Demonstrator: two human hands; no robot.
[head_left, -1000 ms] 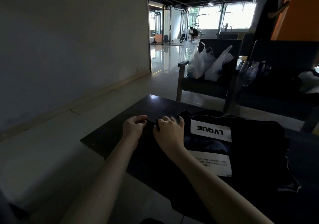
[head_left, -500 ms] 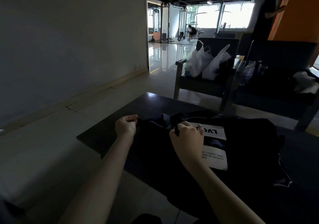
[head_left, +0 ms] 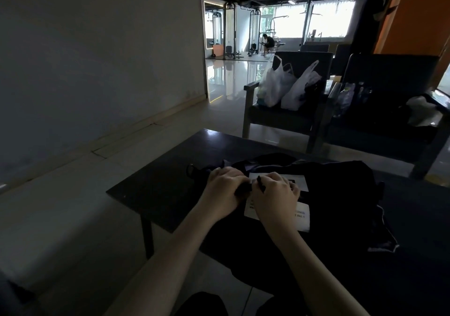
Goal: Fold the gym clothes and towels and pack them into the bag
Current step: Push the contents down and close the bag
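A black bag [head_left: 341,201] with white printed labels [head_left: 300,214] lies on the dark low table [head_left: 170,169]. Dark cloth shows at its upper opening [head_left: 255,163]. My left hand [head_left: 225,189] and my right hand [head_left: 275,194] sit close together on the bag's left part. Each pinches a small black piece of the bag, perhaps a zip pull or a strap; the dim light hides which. The bag's near edge hangs over the table's front.
Two dark armchairs stand beyond the table; the left chair [head_left: 287,121] bears two white plastic bags [head_left: 275,84]. A grey wall [head_left: 97,60] runs along the left. A person [head_left: 267,44] sits far off among gym machines. Pale floor tiles lie left of the table.
My hands were apart half a second ago, stretching the dark fabric; now they have come together over the bag's label. The camera has tilted slightly.
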